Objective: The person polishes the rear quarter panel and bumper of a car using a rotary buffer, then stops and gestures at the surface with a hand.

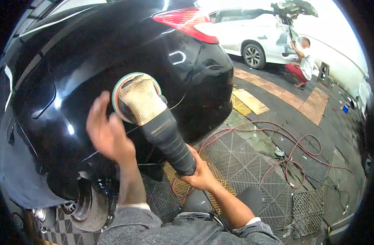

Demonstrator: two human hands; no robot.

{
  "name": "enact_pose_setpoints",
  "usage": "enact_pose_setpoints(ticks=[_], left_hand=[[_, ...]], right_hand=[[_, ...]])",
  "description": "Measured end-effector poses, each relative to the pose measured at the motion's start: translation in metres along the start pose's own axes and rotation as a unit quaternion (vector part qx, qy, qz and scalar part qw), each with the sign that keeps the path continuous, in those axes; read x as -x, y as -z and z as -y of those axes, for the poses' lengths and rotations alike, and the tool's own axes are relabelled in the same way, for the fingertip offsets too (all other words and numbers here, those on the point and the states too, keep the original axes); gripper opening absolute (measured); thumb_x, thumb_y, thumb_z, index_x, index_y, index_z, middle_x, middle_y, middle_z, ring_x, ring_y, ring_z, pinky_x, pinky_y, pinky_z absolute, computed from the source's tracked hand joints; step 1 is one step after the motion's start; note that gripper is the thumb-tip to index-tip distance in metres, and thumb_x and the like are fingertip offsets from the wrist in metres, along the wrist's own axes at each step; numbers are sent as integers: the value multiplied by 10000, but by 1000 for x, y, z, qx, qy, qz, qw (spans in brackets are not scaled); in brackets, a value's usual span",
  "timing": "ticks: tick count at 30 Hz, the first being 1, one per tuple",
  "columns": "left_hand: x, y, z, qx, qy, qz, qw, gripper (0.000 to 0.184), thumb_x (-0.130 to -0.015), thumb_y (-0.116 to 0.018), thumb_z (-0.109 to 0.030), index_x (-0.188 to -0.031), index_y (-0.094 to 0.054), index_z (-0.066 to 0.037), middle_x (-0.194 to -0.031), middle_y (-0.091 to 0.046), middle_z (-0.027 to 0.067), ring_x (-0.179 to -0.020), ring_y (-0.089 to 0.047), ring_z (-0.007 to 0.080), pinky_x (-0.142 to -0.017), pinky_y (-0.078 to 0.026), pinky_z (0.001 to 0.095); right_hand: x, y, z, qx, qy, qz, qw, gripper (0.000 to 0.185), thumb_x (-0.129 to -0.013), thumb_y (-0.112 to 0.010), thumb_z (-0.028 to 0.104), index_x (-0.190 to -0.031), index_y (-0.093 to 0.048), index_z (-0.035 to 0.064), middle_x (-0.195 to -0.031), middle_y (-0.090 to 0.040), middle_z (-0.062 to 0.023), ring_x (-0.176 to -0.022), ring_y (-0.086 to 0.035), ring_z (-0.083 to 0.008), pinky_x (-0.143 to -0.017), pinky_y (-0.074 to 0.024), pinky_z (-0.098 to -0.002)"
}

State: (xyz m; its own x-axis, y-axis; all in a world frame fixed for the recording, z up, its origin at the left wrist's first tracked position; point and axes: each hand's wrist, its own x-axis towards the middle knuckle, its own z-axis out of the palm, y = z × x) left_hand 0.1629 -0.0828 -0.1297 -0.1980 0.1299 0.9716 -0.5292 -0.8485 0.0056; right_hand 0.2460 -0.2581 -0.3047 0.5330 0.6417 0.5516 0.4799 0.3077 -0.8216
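My right hand (200,171) is wrapped round the rear end of the black handle of a car polisher (164,130). The polisher's head has a worn, light-coloured cover, and its round pad (114,104) faces the black car's rear side panel (93,57). Whether the pad touches the paint is hidden behind the head. Just left of the pad is my left hand (111,132), holding nothing, its fingers apart and slightly blurred. Above the polisher sits the car's red tail light (189,24). A dark cord runs down from the polisher's handle.
A red hose (272,123) loops across the grey floor tiles (236,159) on the right. Below the black car at the left is a wheel (89,212). Farther back, a person (305,61) crouches beside a white car (268,45). A blue container (345,108) stands far right.
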Motion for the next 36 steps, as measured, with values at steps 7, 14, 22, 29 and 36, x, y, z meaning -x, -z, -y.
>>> enact_pose_setpoints(ticks=[7, 14, 22, 29, 36], left_hand=[[159, 91, -35, 163, 474, 225, 836, 787, -851, -776, -373, -1411, -447, 72, -1362, -569, 220, -1284, -549, 333, -1131, -389, 430], [163, 108, -30, 382, 518, 245, 725, 877, -710, -831, -254, -1469, -433, -65, -1444, -530, 174, -1417, -456, 379, -1207, -324, 530], [194, 84, -63, 60, 531, 517, 669, 919, -606, -944, -303, -1373, -547, 14, -1285, -649, 181, -1186, -610, 255, -1055, -477, 411], [271, 15, -82, 87, 441, 691, 566, 969, -567, -881, -397, -1365, -562, 50, -1313, -642, 267, -1226, -622, 373, -1070, -475, 424], [333, 23, -87, 69, 410, 769, 486, 805, -563, -928, -358, -1218, -643, 13, -1159, -717, 209, -1082, -696, 371, -942, -540, 437]], right_hand=[[6, -22, 1, -49, -40, 51, 997, 1038, -716, -868, 156, -1576, -287, 120, -1409, -593, -177, -1315, -569, -342, -1100, -443, -430], [46, -68, -1, -97, -95, 143, 980, 1168, -734, -906, 241, -1618, -163, 69, -1532, -438, -267, -1404, -479, -391, -1143, -408, -448], [128, 11, -28, 50, -235, 180, 954, 930, -751, -915, 332, -1483, -447, -1, -1441, -542, -238, -1327, -549, -340, -1086, -471, -459], [334, 182, -73, 245, -391, -356, 813, 566, -927, -734, 173, -1445, -558, 28, -899, -627, -13, -805, -534, -100, -758, -484, -284], [446, 144, -106, 307, -561, -439, 631, 681, -834, -798, 266, -1427, -562, 29, -919, -752, -141, -833, -700, -202, -800, -551, -354]])
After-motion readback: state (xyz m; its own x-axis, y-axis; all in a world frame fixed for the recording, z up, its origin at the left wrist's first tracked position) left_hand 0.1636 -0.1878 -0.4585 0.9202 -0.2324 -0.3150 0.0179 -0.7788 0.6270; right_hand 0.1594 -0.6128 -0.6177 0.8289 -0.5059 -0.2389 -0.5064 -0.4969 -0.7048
